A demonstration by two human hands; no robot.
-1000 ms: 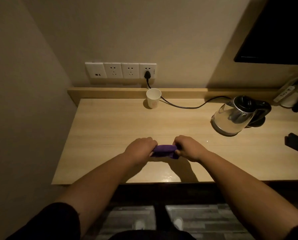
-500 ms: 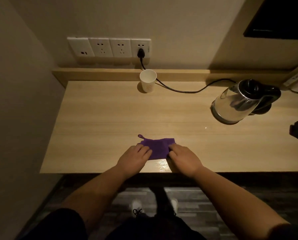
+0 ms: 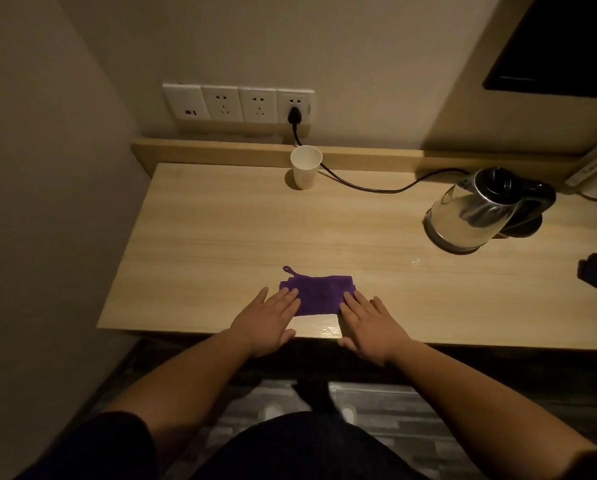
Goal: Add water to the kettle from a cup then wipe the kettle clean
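Now both flat hands, left hand (image 3: 267, 320) and right hand (image 3: 370, 323), press the purple cloth (image 3: 319, 294), grip released.

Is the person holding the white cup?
No, the white cup stands alone by the wall, while both hands lie flat at the purple cloth.

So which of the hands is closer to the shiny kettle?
The right hand. It lies flat on the purple cloth's right end, with the glass-and-steel kettle farther right and back. The left hand lies on the cloth's left end.
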